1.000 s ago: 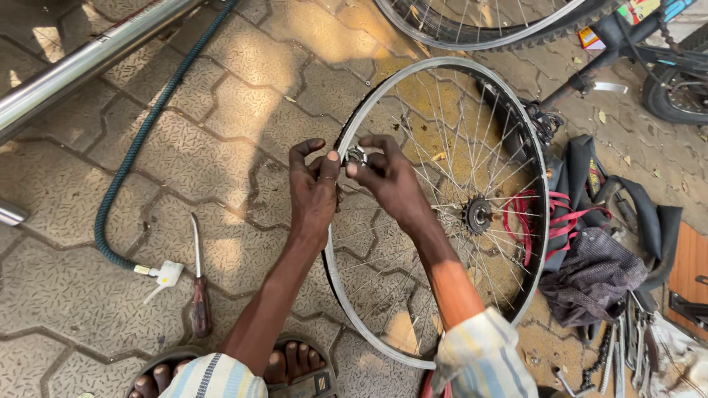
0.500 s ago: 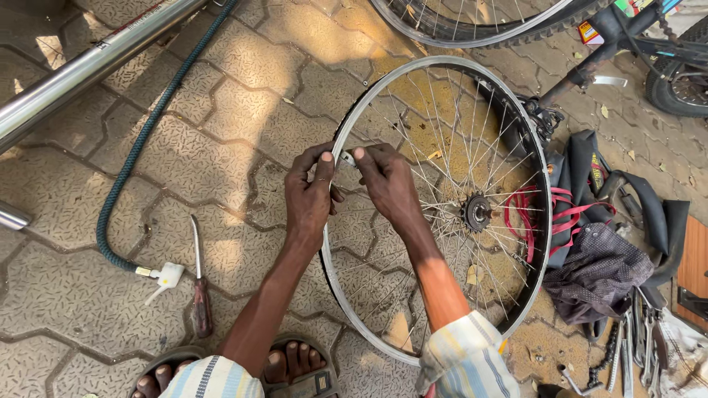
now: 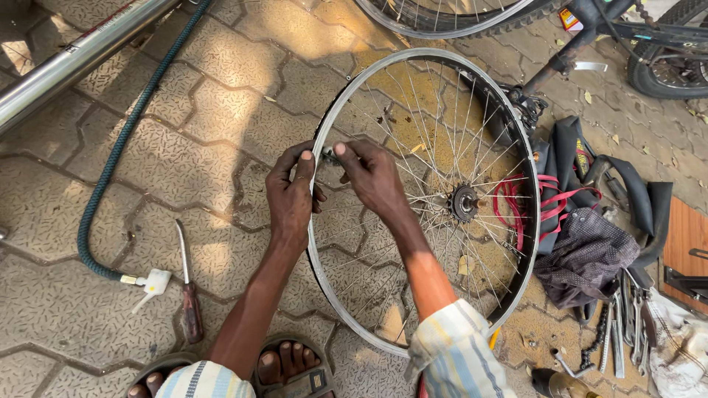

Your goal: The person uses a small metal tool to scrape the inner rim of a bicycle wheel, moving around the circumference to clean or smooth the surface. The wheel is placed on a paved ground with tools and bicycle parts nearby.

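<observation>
A bare bicycle wheel rim [image 3: 516, 125] with thin spokes and a hub sprocket [image 3: 464, 201] stands upright on the paved ground in front of me. My left hand [image 3: 291, 195] grips the rim's left edge from outside, fingers curled over it. My right hand [image 3: 369, 175] reaches in from the spoke side and pinches a small metal part [image 3: 329, 155] at the rim, right beside the left hand's fingertips. What the part is cannot be made out.
A screwdriver [image 3: 187, 291] and a green air hose [image 3: 110, 166] with a white nozzle [image 3: 151, 284] lie at left. A black inner tube [image 3: 634, 199], red cord, dark cloth [image 3: 586, 258] and several wrenches [image 3: 623, 332] lie at right. Another wheel and a bicycle frame are at top. My sandalled feet are below.
Both hands have stayed together at the rim's left edge, with the fingers shifting slightly on the small part. The wheel sits a little lower in view.
</observation>
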